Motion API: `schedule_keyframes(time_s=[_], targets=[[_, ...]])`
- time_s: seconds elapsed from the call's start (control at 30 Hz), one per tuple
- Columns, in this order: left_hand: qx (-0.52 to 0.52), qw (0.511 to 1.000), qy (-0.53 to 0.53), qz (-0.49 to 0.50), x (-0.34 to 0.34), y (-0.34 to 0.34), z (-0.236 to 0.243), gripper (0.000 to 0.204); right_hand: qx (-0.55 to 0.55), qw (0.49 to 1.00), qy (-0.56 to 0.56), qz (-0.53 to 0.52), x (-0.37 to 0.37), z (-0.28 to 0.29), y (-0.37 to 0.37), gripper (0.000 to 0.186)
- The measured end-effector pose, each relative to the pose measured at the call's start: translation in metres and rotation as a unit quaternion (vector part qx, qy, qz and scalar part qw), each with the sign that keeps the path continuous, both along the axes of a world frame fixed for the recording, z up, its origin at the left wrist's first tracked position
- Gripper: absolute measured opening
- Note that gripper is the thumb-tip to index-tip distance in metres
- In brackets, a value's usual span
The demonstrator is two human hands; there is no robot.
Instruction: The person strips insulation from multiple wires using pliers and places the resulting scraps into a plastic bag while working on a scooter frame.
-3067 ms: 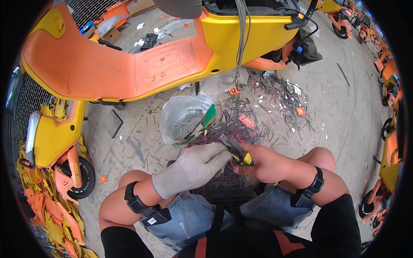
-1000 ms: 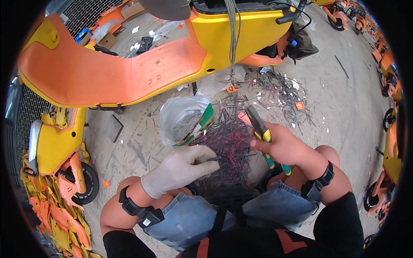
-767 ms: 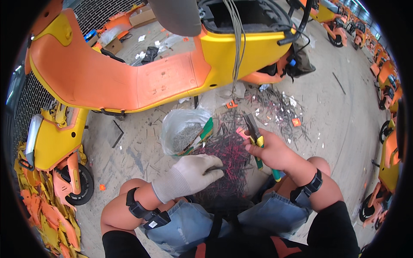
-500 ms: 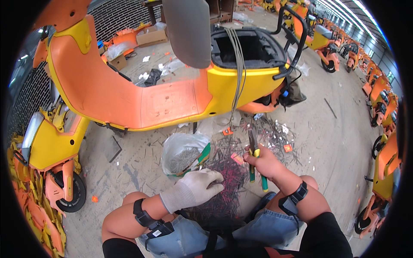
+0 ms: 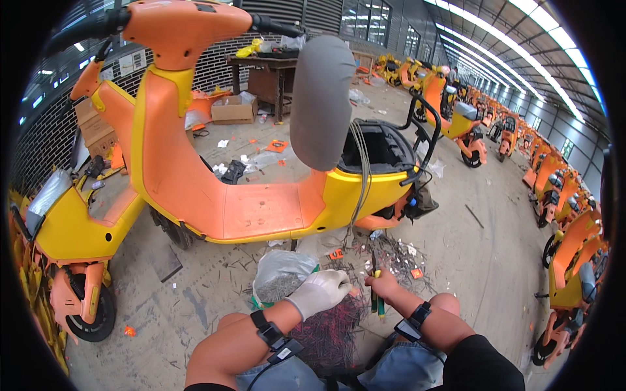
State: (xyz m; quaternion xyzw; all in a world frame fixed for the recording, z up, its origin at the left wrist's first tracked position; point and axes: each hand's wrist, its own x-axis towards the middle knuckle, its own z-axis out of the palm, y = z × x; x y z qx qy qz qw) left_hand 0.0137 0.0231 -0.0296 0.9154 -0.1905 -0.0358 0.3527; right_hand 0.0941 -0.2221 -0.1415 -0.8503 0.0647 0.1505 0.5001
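In my bare right hand [image 5: 383, 284] are pliers [image 5: 378, 304] with green and yellow handles, their dark jaws pointing away from me. My left hand [image 5: 324, 292] wears a pale work glove. Its fingers are bent together just left of the pliers, and whatever lies between them is too small to make out. Beneath both hands spreads a heap of thin dark and reddish cut strips [image 5: 326, 339]. Beside the gloved hand stands an open clear plastic bag [image 5: 277, 264] with a mass of small grey pieces inside, partly hidden by the glove.
Across the front stands an orange and yellow scooter [image 5: 261, 212], its grey seat [image 5: 323, 104] raised and grey cables [image 5: 362, 176] hanging over its open compartment. Another scooter body [image 5: 85, 225] is at the left. Rows of scooters [image 5: 574, 260] line the right. A cardboard box [image 5: 233, 111] lies behind.
The view has tipped upward, bringing in the handlebar and roof. My gloved left hand has come closer to the pliers, its fingers more closed. The right hand still grips the pliers.
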Motion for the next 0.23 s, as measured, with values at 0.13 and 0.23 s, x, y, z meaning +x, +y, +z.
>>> schedule_keyframes(time_s=[0.13,0.23], targets=[[0.014,0.999,-0.022,0.037,0.009,0.004,-0.002,0.035,0.092,0.995,0.008,-0.044,-0.001,0.004,0.004,0.018],[0.031,0.999,-0.01,0.026,0.012,0.0,-0.001,0.038,0.119,0.99,0.029,-0.077,0.008,0.0,-0.008,0.022]])
